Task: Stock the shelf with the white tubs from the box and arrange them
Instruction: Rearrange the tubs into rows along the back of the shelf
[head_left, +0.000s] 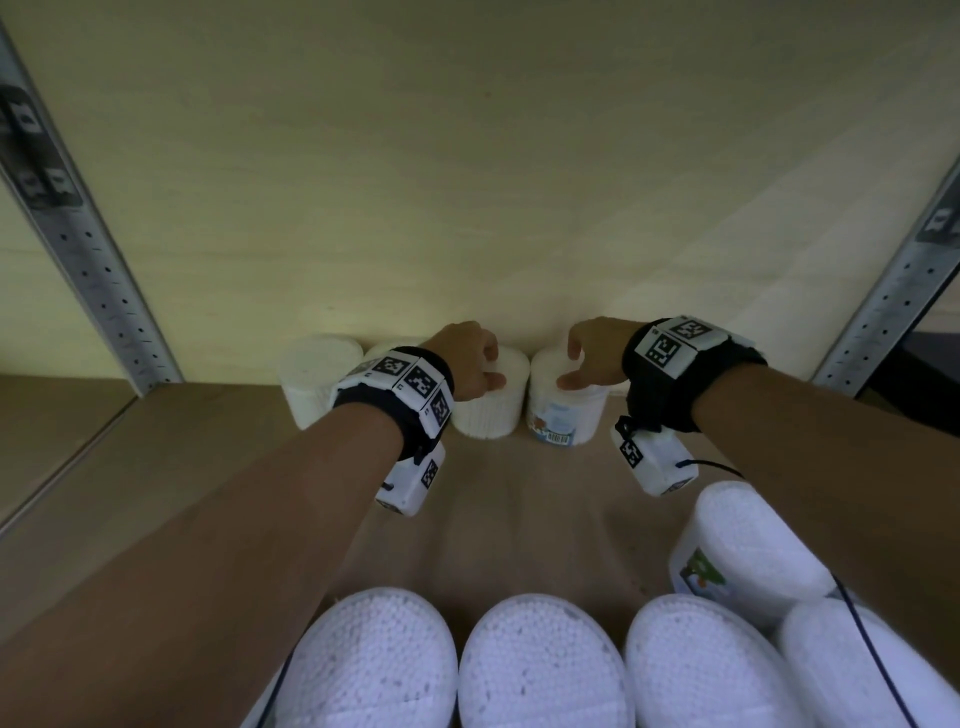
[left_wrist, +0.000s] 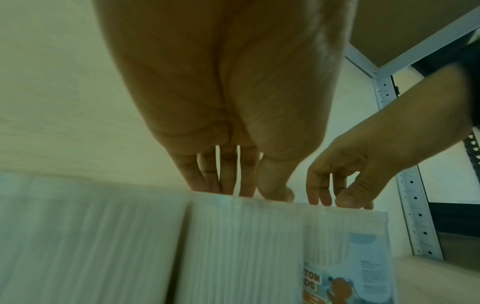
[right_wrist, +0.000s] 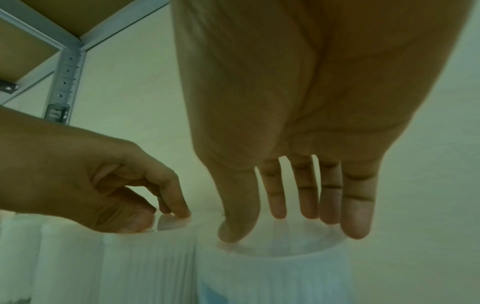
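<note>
White tubs (head_left: 488, 400) stand crowded along the shelf (head_left: 545, 499) back, mid-frame, left hand (head_left: 467, 358) pinching one lid and right hand (head_left: 592, 353) fingertips curled on the labelled tub (head_left: 563, 413); a careless sideways nudge could topple neighbours.

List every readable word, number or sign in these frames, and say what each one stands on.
"TON" over "DS": cut-off letters on the blue label of the tub under the right hand.
Fine print on that label: too blurred to read.
Barcode on the same tub: digits too small.
Square black-and-white markers on the wristbands: patterns, no words.
Picture label on the near right tub: no legible text.
</note>
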